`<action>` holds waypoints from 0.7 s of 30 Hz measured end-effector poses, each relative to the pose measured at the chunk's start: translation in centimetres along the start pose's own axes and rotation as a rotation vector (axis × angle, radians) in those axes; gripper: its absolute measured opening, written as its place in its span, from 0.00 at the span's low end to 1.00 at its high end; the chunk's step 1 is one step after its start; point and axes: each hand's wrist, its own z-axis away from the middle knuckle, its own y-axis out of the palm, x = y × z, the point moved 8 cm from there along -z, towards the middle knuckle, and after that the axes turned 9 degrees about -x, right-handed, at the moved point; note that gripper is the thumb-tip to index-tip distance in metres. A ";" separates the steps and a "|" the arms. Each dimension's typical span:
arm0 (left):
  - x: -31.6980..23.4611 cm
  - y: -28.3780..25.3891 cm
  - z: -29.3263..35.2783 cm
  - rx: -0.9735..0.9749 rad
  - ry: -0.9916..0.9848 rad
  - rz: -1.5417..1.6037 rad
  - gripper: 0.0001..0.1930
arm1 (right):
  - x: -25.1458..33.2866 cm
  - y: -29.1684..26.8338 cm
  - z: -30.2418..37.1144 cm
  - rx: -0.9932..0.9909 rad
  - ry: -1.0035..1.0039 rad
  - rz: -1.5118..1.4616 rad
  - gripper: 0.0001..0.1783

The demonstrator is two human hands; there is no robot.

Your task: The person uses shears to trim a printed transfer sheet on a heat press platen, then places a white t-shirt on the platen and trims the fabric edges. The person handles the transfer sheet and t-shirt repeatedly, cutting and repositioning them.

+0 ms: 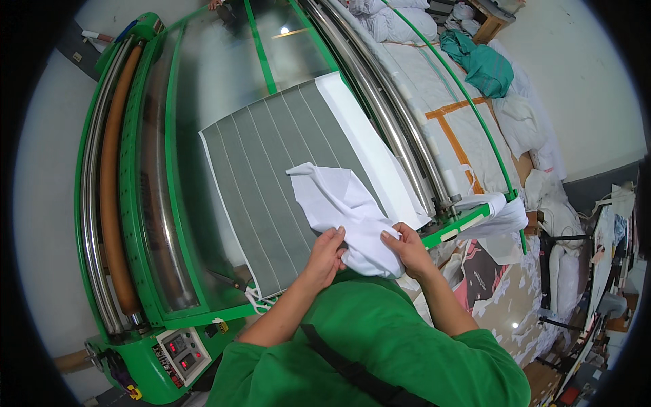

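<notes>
A piece of white fabric (pixel 342 203) hangs between my two hands, its far end lying folded over a grey printed sheet. My left hand (pixel 327 256) pinches the near left edge of the fabric. The near right edge is pinched between thumb and fingers of my right hand (pixel 409 248). Under the fabric, the grey sheet (pixel 254 173) with thin pale lines and a white margin lies flat on the machine's bed (pixel 210 88). Part of the sheet is hidden by the fabric and my left hand.
A large green-framed roller machine surrounds the bed, with a brown roller (pixel 115 183) on the left and steel rollers (pixel 380 102) on the right. A control panel (pixel 182 354) sits lower left. White bundles (pixel 400 26) and a green cloth bundle (pixel 485 68) lie far right. Fabric scraps (pixel 481 271) litter the floor.
</notes>
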 end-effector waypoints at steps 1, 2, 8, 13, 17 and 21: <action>0.3 -1.0 0.2 0.013 -0.021 -0.009 0.13 | -0.7 0.1 -0.1 0.054 0.024 -0.035 0.10; 0.7 -1.3 0.6 0.033 -0.073 0.020 0.13 | -0.8 0.5 0.3 0.108 0.063 -0.098 0.12; 2.2 -0.7 4.1 0.290 -0.255 -0.104 0.16 | 2.5 3.3 2.8 0.447 0.116 -0.561 0.31; 0.4 0.2 4.6 0.230 -0.078 -0.158 0.28 | 5.9 3.3 4.0 0.582 0.121 -0.681 0.55; 0.2 2.4 4.4 0.163 0.174 -0.133 0.30 | 6.6 5.0 4.9 0.742 0.178 -0.508 0.63; -1.7 4.0 7.3 0.176 0.232 -0.109 0.21 | 8.0 4.2 4.0 0.781 0.163 -0.468 0.62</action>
